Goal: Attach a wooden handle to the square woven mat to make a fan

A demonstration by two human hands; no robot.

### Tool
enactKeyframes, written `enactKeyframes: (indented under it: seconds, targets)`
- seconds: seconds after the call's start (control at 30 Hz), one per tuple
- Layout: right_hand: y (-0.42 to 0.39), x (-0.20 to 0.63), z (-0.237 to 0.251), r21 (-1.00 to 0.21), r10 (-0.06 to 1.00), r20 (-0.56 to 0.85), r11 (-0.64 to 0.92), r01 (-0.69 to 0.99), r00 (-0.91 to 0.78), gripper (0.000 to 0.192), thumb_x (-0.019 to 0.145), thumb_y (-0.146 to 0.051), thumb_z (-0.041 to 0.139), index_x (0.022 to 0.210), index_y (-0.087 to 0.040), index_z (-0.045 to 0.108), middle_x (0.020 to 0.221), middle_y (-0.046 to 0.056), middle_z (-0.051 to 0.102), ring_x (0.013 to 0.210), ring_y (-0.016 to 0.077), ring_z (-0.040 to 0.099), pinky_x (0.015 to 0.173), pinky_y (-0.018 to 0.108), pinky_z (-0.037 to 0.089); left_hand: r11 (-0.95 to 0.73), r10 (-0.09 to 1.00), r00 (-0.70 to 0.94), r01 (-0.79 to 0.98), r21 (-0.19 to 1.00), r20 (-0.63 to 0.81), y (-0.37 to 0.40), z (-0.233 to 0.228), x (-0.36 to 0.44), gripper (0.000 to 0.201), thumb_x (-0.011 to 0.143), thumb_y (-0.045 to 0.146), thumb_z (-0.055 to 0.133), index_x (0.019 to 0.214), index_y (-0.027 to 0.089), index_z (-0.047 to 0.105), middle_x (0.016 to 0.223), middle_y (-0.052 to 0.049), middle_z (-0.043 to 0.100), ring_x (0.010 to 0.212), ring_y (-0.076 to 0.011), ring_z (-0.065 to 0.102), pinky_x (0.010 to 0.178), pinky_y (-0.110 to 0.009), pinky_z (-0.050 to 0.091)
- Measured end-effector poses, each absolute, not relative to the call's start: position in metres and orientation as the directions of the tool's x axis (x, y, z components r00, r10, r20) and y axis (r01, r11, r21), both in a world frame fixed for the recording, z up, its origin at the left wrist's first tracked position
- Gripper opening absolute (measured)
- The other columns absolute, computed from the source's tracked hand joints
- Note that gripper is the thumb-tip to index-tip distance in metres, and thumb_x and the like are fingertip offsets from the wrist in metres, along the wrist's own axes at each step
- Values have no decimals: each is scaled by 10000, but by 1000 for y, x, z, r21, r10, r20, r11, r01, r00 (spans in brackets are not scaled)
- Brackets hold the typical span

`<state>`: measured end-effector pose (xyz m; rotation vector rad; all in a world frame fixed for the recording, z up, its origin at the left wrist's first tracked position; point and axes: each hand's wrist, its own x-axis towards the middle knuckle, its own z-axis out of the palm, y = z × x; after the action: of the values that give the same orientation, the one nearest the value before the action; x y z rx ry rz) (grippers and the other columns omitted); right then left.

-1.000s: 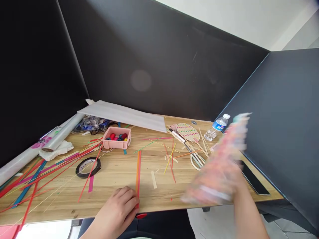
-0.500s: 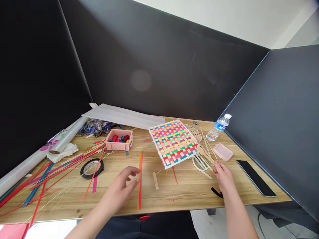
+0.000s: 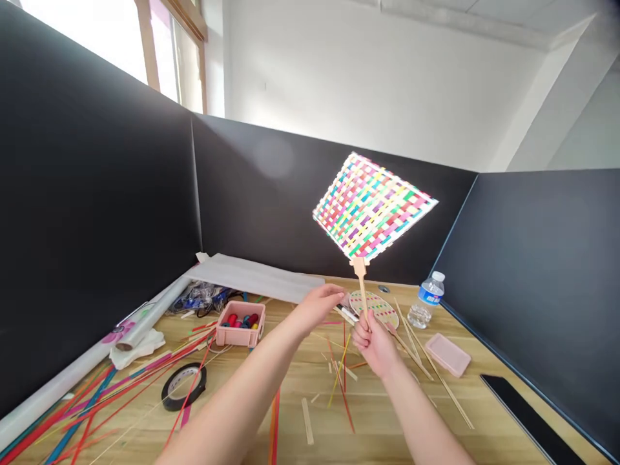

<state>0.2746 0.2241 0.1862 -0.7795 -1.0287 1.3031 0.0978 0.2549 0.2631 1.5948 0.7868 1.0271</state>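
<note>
A square hand fan [image 3: 375, 206], woven from bright multicoloured strips with a white edge, is held up above the table with one corner down. My right hand [image 3: 374, 342] is wrapped round its light wooden handle [image 3: 361, 279]. My left hand [image 3: 320, 303] is raised to the left of the handle, fingers stretched out, holding nothing. Behind my right hand lies a rounded woven fan [image 3: 380, 311] on the table, its handle partly hidden. Between the hands, a dark-and-white pen-like item [image 3: 346, 314] is partly covered.
A pink box of thread spools [image 3: 241, 339], black tape [image 3: 170, 395] and long coloured strips [image 3: 145, 368] lie left. A water bottle [image 3: 426, 300], pink lid [image 3: 448, 354], thin wooden sticks [image 3: 436, 365] and a phone [image 3: 520, 413] are right. Black partitions [image 3: 271, 206] surround the table.
My right hand has lifted the square fan upright and moved left, leaving sticks on the table. My left hand has risen and moved right, close to the handle. The view has tilted up.
</note>
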Motion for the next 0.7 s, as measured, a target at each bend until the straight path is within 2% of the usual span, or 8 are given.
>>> enactKeyframes:
  seconds: [0.13, 0.23, 0.33, 0.4, 0.47, 0.57, 0.63, 0.7]
  targets:
    - [247, 238, 207, -910, 961, 250, 193, -366, -114, 557, 816, -713, 513, 591, -224, 368, 461, -86, 199, 440, 93, 191, 446, 238, 210, -358, 831, 407, -128, 925, 378, 263, 269, 105, 308, 840, 331, 554, 1069, 155, 661, 1098, -93, 703, 1009, -201, 646, 895, -323, 488]
    - [260, 209, 212, -923, 949, 280, 225, -313, -142, 539, 798, -719, 534, 606, -221, 460, 465, -55, 360, 444, 101, 309, 463, 253, 271, -441, 837, 285, -152, 884, 467, 268, 267, 97, 256, 818, 326, 586, 1013, 179, 660, 969, -49, 701, 898, -179, 649, 809, -290, 507]
    - [272, 193, 220, -945, 945, 280, 240, -221, -170, 498, 734, -693, 641, 650, -207, 570, 558, -10, 535, 508, 131, 457, 506, 279, 365, -472, 861, 150, -123, 873, 487, 276, 266, 80, 200, 781, 333, 625, 910, 187, 668, 808, -21, 674, 745, -164, 625, 684, -272, 503]
    - [281, 194, 234, -949, 941, 299, 276, -153, -158, 431, 675, -610, 750, 697, -195, 634, 625, 6, 605, 576, 151, 524, 558, 293, 412, -464, 869, 127, -134, 876, 479, 282, 268, 68, 189, 766, 330, 632, 870, 177, 670, 740, -15, 660, 695, -156, 613, 655, -265, 495]
    - [287, 201, 252, -930, 929, 360, 350, -108, -87, 368, 658, -516, 804, 775, -190, 681, 701, 17, 648, 673, 164, 569, 625, 290, 430, -451, 873, 126, -159, 878, 471, 287, 271, 58, 215, 771, 342, 621, 880, 164, 673, 732, -19, 669, 690, -154, 625, 672, -270, 502]
    - [290, 214, 276, -866, 872, 481, 489, -103, 89, 338, 763, -506, 721, 943, -222, 684, 818, 11, 657, 791, 156, 584, 685, 269, 429, -403, 885, 162, -204, 892, 437, 290, 271, 54, 255, 774, 373, 626, 896, 156, 679, 776, -32, 693, 703, -154, 651, 712, -287, 514]
    - [287, 218, 285, -821, 819, 539, 563, -97, 194, 340, 795, -501, 684, 1001, -230, 668, 843, 10, 644, 789, 151, 584, 668, 265, 434, -337, 892, 233, -231, 913, 388, 291, 268, 58, 256, 748, 389, 668, 860, 159, 684, 777, -32, 695, 690, -157, 656, 706, -295, 520]
    - [282, 217, 287, -790, 770, 566, 609, -75, 295, 340, 766, -475, 717, 978, -214, 667, 819, 14, 637, 734, 148, 588, 622, 264, 439, -287, 883, 311, -232, 929, 351, 291, 263, 64, 256, 730, 400, 696, 822, 161, 683, 770, -33, 691, 686, -160, 656, 691, -296, 522]
